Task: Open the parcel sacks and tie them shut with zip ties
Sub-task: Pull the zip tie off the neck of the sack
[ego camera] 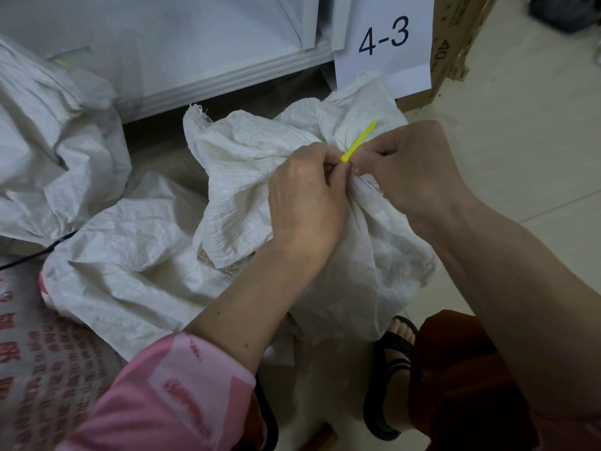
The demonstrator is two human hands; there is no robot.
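A white paper sheet (383, 40) hanging on the shelf front reads "4-3" in dark digits. The cardboard box (455, 43) beside it carries a sideways "40". A sack (42, 362) at lower left bears red printed characters, too blurred to read, as is the red print on the pink sleeve (182, 395).

A sack (247, 177) is bunched up in the middle, with a zip tie (357, 143) on its gathered neck, between the left hand (305, 196) and right hand (413, 170). More sacks (55, 138) are piled to the left. Behind sits a shelf (201, 60), a sign (383, 37) and box (455, 43) to its right.
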